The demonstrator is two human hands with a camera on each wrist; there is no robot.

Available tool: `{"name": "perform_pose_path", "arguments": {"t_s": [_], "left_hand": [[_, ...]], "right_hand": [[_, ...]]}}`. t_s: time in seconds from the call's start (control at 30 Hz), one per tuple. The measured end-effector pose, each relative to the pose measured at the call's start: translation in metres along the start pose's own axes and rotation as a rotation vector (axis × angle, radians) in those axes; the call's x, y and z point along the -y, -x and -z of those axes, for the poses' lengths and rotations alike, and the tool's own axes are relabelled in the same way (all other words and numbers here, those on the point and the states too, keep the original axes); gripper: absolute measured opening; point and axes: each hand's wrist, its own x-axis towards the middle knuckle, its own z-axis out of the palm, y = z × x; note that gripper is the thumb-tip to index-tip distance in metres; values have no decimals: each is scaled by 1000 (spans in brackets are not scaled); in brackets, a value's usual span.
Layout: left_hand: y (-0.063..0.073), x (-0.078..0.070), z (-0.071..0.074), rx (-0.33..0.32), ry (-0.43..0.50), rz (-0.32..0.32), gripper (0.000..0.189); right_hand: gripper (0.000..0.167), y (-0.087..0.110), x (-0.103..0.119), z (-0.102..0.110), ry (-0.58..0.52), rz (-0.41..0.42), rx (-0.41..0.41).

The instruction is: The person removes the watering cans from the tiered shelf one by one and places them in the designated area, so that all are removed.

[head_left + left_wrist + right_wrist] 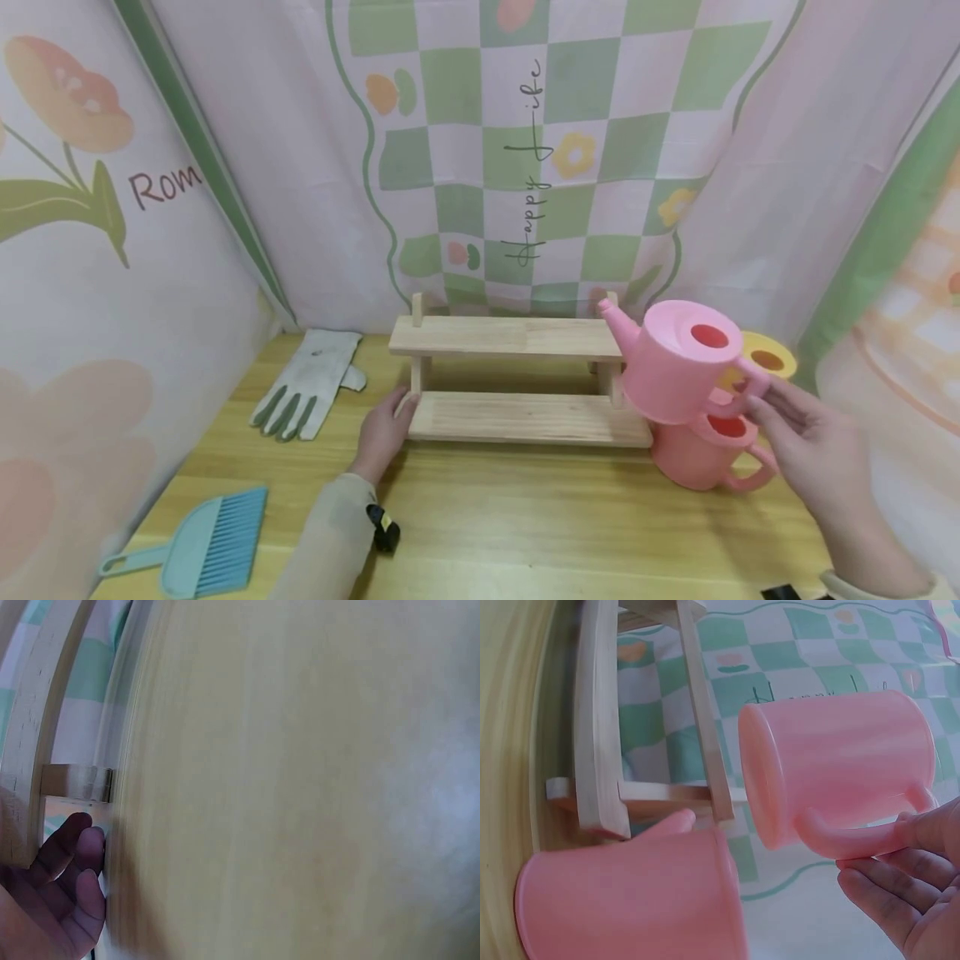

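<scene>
My right hand (821,450) pinches the handle of a light pink watering can (671,371), which hangs in the air at the right end of a two-tier wooden shelf (525,417). Its spout points left, towards the upper board. In the right wrist view, thumb and fingers (881,889) meet on the handle. My left hand (382,437) grips the left end of the lower board, fingers curled at its edge in the left wrist view. Below the raised can, a coral pink watering can (686,458) stands on the table, partly covered by it in the head view.
A yellow watering can (776,357) stands behind the pink ones, mostly hidden. Left of the shelf lies a white and green glove (311,379). A blue dustpan and brush set (198,542) lies at the front left of the wooden table (525,533). Printed curtains (300,167) enclose the back and sides.
</scene>
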Motion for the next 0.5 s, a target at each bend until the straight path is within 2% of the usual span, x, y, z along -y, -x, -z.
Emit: {"name": "perform_pose_path", "arguments": {"t_s": [0.23,0.5], "left_hand": [[0,0,1,7,9,7,53],[1,-2,2,10,11,8,53]], "right_hand": [[42,2,-6,11,16,-25,-21],[40,5,-13,23,-51,-32,-51]]}}
